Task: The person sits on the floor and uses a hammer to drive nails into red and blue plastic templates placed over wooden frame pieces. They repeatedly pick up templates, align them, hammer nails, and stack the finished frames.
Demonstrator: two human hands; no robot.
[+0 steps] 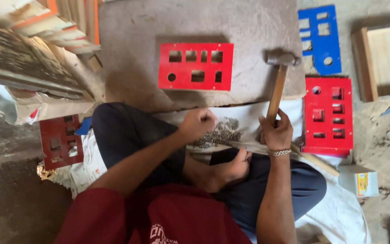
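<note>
- The grey stone slab (249,27) is the broadest surface, lying in front of the person's folded legs. Its near edge runs just above the cloth; a panel nudged toward that edge would likely tip off onto the lap.
- The red cut-out panel (195,66) lies flat near the middle of the slab, with bare stone to its left and above it, so that is where the open room lies. A misjudged blow could dent or chip its painted face.
- Another red panel stack (328,113) sits just right of the hammer, and a blue panel (320,38) lies beyond it; a wide swing to the right could clip either one.
- Wooden strips (37,27) crowd the left corner, narrowing room on that side.
- The hammer (277,86) stands with its head over the slab's right edge. The right hand (276,133) is clenched around the lower handle; a grip that low may let the head wander.
- The pile of small nails (220,133) rests on the cloth over the lap, near its fold, and could spill with a knee shift.
- The left hand (198,123) is closed in a pinch at the pile's edge; whether it holds a nail cannot be told.
</note>
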